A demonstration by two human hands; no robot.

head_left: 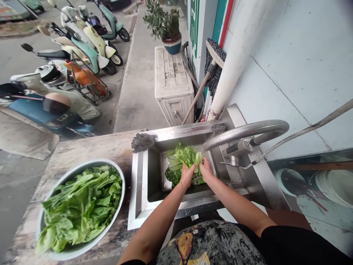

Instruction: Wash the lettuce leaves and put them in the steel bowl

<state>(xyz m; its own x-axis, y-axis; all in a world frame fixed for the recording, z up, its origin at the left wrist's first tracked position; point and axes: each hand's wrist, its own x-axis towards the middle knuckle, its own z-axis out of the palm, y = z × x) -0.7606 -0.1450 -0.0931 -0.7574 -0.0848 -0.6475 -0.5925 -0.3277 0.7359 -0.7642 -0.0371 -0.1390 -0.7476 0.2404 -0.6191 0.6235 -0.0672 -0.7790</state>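
Observation:
Over a steel sink I hold a bunch of green leafy vegetables with both hands. My left hand is closed round the lower stems. Beside it, my right hand grips the same bunch, just under the spout of the curved steel tap. On the wooden counter to the left stands a large metal bowl filled with more green leaves.
A dark rag and a steel scourer lie on the sink's back rim. Behind it stand a white air-conditioner unit, a potted plant and a mop. Several scooters are parked at the left.

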